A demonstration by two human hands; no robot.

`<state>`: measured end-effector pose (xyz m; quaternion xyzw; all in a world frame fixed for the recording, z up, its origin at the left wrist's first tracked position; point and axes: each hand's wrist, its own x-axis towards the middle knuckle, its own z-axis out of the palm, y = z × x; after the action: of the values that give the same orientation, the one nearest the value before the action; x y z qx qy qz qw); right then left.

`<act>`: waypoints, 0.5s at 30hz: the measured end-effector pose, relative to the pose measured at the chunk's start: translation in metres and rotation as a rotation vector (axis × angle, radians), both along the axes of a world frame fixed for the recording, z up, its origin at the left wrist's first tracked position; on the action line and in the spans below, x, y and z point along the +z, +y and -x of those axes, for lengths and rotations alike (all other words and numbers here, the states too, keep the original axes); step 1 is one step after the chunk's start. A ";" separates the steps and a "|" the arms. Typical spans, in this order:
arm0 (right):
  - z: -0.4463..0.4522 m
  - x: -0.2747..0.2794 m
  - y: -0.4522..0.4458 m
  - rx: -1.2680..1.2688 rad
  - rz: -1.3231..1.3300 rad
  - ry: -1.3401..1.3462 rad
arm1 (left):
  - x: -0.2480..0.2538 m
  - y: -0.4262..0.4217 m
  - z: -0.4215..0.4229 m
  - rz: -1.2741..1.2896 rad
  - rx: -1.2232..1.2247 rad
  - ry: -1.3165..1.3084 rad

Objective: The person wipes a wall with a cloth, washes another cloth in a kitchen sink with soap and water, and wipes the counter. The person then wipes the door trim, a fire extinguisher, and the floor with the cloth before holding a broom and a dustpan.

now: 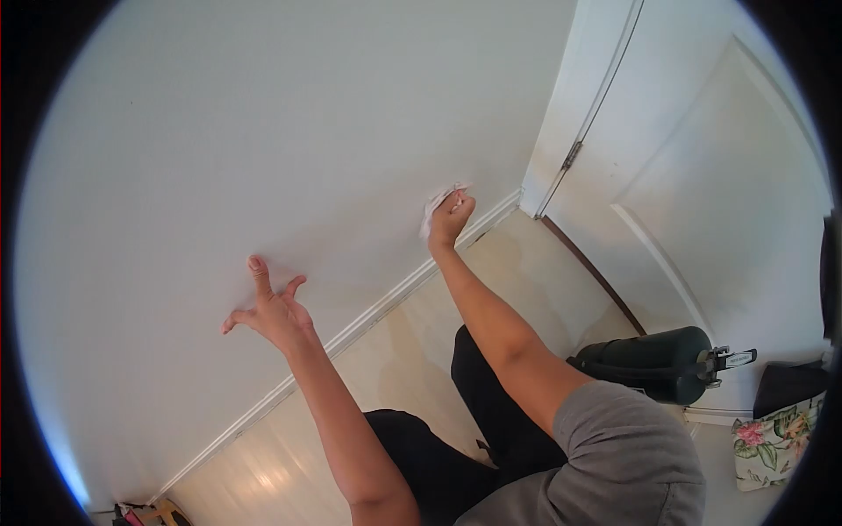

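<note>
**Holding a pale cloth against the wall, low down near the door**

At the left, the left hand is at the wall with its fingers spread wide apart and nothing between them. Rightward, just above the skirting board, the right hand has its fingers closed on the cloth, which bunches out around them. The cloth looks thin, light and soft, likely to crumple and slide freely over the smooth paint, with nothing in it to break. It should be easiest to take hold of by the gathered middle, fingers over the folds, leaving a flat pad underneath; a grip on the loose edge alone would probably let it flop.

As for what is hard to make out: at the lower left, a small cluster of objects is cut off and too small to name. Whether the left hand touches the wall or hangs just off it, I cannot tell. The right hand covers most of the cloth, so its full size and any dampness are hidden. Farther right, a dark green cylinder lies partly behind the grey sleeve, and beyond it the dark lens border crops a floral bag.
</note>
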<state>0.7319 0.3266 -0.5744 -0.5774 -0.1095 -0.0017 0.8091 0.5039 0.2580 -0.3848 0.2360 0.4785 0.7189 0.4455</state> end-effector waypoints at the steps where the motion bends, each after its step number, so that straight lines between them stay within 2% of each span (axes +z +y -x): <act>1: 0.008 0.012 -0.006 -0.005 -0.002 -0.007 | -0.001 0.001 0.000 -0.006 0.004 0.002; 3: 0.027 0.022 -0.017 0.144 -0.025 -0.224 | -0.001 0.002 -0.001 -0.022 0.000 -0.011; 4: 0.031 0.023 -0.018 0.179 -0.091 -0.228 | -0.001 0.003 -0.001 -0.009 0.011 -0.007; 8: 0.015 -0.009 -0.025 0.084 -0.018 -0.288 | -0.003 0.001 0.000 0.030 0.004 0.027; 10: 0.006 -0.034 -0.025 0.087 0.173 -0.007 | -0.003 0.000 -0.001 0.012 0.008 0.029; 11: 0.004 -0.038 -0.021 0.090 0.171 -0.006 | -0.003 0.000 -0.001 -0.005 0.009 0.027; 13: 0.002 -0.028 -0.019 0.214 -0.081 0.138 | -0.004 0.001 -0.001 0.006 0.013 0.025; 15: 0.007 -0.003 -0.021 0.243 -0.124 0.123 | -0.005 0.003 -0.001 0.023 0.016 0.031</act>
<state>0.7249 0.3056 -0.5772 -0.5080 -0.1284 0.1246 0.8426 0.5045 0.2609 -0.3900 0.2384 0.4954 0.7131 0.4349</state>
